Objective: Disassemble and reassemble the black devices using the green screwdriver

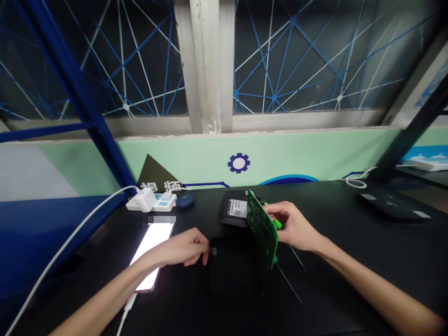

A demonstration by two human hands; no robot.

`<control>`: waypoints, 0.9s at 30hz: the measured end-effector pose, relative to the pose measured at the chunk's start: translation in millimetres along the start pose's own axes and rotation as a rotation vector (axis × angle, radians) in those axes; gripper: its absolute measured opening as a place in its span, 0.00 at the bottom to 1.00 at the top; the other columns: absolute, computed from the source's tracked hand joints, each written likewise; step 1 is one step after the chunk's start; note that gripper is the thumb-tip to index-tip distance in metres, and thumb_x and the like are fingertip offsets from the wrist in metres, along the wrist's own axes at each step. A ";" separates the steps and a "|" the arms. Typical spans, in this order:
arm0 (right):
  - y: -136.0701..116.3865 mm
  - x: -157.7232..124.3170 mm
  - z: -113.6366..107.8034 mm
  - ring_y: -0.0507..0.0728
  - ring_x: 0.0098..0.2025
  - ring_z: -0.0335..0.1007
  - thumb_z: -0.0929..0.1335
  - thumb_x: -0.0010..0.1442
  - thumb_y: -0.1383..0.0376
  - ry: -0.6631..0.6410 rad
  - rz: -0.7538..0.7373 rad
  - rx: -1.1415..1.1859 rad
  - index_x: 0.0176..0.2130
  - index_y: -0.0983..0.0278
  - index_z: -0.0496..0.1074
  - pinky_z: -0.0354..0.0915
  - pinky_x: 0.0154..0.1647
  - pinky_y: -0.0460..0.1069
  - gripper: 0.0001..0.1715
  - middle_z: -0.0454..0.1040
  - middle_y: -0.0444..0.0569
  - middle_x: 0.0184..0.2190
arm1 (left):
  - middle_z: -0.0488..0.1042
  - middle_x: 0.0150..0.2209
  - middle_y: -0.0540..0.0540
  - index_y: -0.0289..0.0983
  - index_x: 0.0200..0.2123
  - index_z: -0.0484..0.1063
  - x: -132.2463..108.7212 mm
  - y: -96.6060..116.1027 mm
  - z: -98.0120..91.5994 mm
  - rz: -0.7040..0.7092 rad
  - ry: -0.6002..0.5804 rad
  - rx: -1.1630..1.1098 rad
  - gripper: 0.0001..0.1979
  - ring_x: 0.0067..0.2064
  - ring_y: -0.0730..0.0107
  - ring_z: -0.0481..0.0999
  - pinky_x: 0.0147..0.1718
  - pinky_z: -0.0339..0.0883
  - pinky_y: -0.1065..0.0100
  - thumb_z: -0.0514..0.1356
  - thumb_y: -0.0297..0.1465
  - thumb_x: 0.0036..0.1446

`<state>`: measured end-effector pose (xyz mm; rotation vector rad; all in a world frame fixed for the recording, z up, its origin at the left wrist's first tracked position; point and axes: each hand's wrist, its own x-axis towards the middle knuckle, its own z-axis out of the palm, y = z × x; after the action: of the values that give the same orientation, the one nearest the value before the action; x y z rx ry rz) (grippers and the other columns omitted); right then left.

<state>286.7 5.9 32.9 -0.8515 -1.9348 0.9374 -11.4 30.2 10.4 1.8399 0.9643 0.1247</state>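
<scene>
My right hand (292, 226) grips a green circuit board (262, 228) by its right side and holds it up on edge, tilted, above the table. Bright green parts show by the fingers, and two thin wire-like lines (289, 282) extend below the board. My left hand (191, 247) is closed, its curled fingers at the left edge of a black plastic shell (234, 270) that lies flat on the table; the thumb is mostly hidden. Behind the board stands a black casing (227, 219) with a white printed label, partly covered by the board.
A lit phone (149, 275) lies under my left forearm, with a white cable (128, 308) at its lower end. Farther back are a white power strip (164, 204) with a plugged-in charger (146, 199) and a small dark-blue case (185, 200). A flat black device (394, 207) lies far right.
</scene>
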 end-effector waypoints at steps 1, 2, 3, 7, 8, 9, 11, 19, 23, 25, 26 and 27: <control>-0.9 0.1 0.1 0.48 0.22 0.62 0.72 0.51 0.72 0.002 -0.004 -0.005 0.30 0.67 0.74 0.61 0.23 0.43 0.03 0.68 0.40 0.21 | 0.58 0.10 0.57 0.35 0.23 0.74 -0.2 0.1 0.0 0.001 -0.003 -0.001 0.17 0.15 0.77 0.55 0.20 0.51 0.73 0.51 0.30 0.60; -1.7 0.1 0.4 0.48 0.22 0.63 0.71 0.51 0.72 0.001 -0.007 -0.009 0.30 0.67 0.74 0.61 0.23 0.43 0.02 0.68 0.40 0.20 | 0.58 0.10 0.57 0.35 0.23 0.74 -0.3 0.2 -0.1 0.002 -0.005 -0.002 0.17 0.15 0.77 0.54 0.20 0.50 0.73 0.51 0.31 0.60; -2.4 0.1 1.1 0.48 0.21 0.63 0.71 0.51 0.72 -0.004 -0.009 -0.013 0.30 0.67 0.74 0.61 0.23 0.43 0.02 0.68 0.40 0.20 | 0.58 0.10 0.57 0.35 0.23 0.74 -0.3 0.4 -0.3 0.003 -0.006 -0.001 0.17 0.15 0.76 0.54 0.20 0.50 0.72 0.51 0.31 0.60; -2.7 -0.7 5.1 0.48 0.21 0.63 0.71 0.53 0.69 -0.046 -0.008 -0.038 0.30 0.67 0.74 0.61 0.23 0.44 0.02 0.70 0.42 0.21 | 0.58 0.11 0.57 0.35 0.23 0.74 -0.5 1.1 -1.4 0.013 -0.009 0.010 0.18 0.16 0.76 0.55 0.21 0.50 0.72 0.51 0.33 0.62; -2.1 -1.0 5.9 0.48 0.21 0.64 0.71 0.53 0.69 -0.056 -0.006 -0.051 0.31 0.67 0.75 0.62 0.23 0.44 0.03 0.71 0.43 0.21 | 0.58 0.11 0.56 0.35 0.23 0.74 -0.6 1.3 -1.6 0.013 -0.011 0.013 0.18 0.16 0.76 0.55 0.21 0.50 0.72 0.51 0.33 0.62; -1.3 -1.4 6.7 0.48 0.21 0.63 0.71 0.53 0.68 -0.064 -0.004 -0.066 0.31 0.67 0.75 0.61 0.22 0.44 0.03 0.71 0.43 0.21 | 0.58 0.11 0.56 0.35 0.23 0.74 -0.8 1.3 -1.8 0.010 -0.012 0.017 0.18 0.16 0.76 0.55 0.21 0.50 0.71 0.52 0.33 0.61; 0.2 -2.5 8.1 0.48 0.20 0.61 0.71 0.53 0.67 -0.075 0.000 -0.106 0.32 0.67 0.75 0.59 0.21 0.43 0.04 0.69 0.42 0.20 | 0.58 0.11 0.57 0.35 0.24 0.75 -1.3 1.1 -2.0 -0.007 -0.014 0.023 0.17 0.17 0.76 0.55 0.21 0.49 0.71 0.52 0.33 0.61; 2.6 -7.2 16.7 0.46 0.19 0.55 0.72 0.54 0.66 -0.146 -0.018 -0.273 0.32 0.66 0.77 0.53 0.20 0.43 0.04 0.64 0.39 0.18 | 0.57 0.11 0.57 0.36 0.25 0.75 -0.5 -0.6 -2.5 -0.032 -0.029 0.027 0.14 0.16 0.76 0.54 0.19 0.47 0.71 0.53 0.31 0.58; 4.4 -7.3 20.4 0.47 0.22 0.59 0.72 0.53 0.68 -0.169 -0.028 -0.348 0.33 0.65 0.77 0.57 0.22 0.42 0.04 0.73 0.43 0.24 | 0.58 0.11 0.57 0.36 0.25 0.75 1.8 -4.1 -2.7 -0.037 -0.026 0.014 0.14 0.16 0.76 0.55 0.19 0.47 0.72 0.52 0.31 0.57; 4.9 -7.8 22.1 0.48 0.23 0.62 0.72 0.53 0.68 -0.180 -0.013 -0.375 0.34 0.65 0.77 0.58 0.23 0.43 0.05 0.75 0.44 0.26 | 0.58 0.11 0.57 0.36 0.25 0.75 2.6 -5.7 -2.5 -0.038 -0.023 0.009 0.14 0.16 0.76 0.55 0.20 0.48 0.72 0.52 0.31 0.57; 4.7 -8.1 23.0 0.49 0.23 0.63 0.71 0.54 0.68 -0.185 -0.008 -0.385 0.34 0.65 0.77 0.59 0.24 0.43 0.05 0.75 0.44 0.26 | 0.58 0.11 0.57 0.36 0.25 0.75 2.7 -6.1 -2.4 -0.037 -0.023 0.006 0.14 0.16 0.76 0.56 0.20 0.48 0.72 0.52 0.31 0.57; 4.3 -8.4 23.9 0.49 0.24 0.65 0.71 0.54 0.68 -0.190 -0.005 -0.394 0.34 0.65 0.77 0.60 0.24 0.43 0.05 0.76 0.44 0.27 | 0.58 0.11 0.57 0.36 0.25 0.75 2.8 -6.2 -2.2 -0.035 -0.024 0.001 0.14 0.16 0.76 0.56 0.20 0.48 0.72 0.52 0.30 0.56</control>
<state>270.6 -5.9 16.6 -1.0063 -2.3310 0.6596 -14.0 34.8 5.5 1.8210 0.9791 0.0806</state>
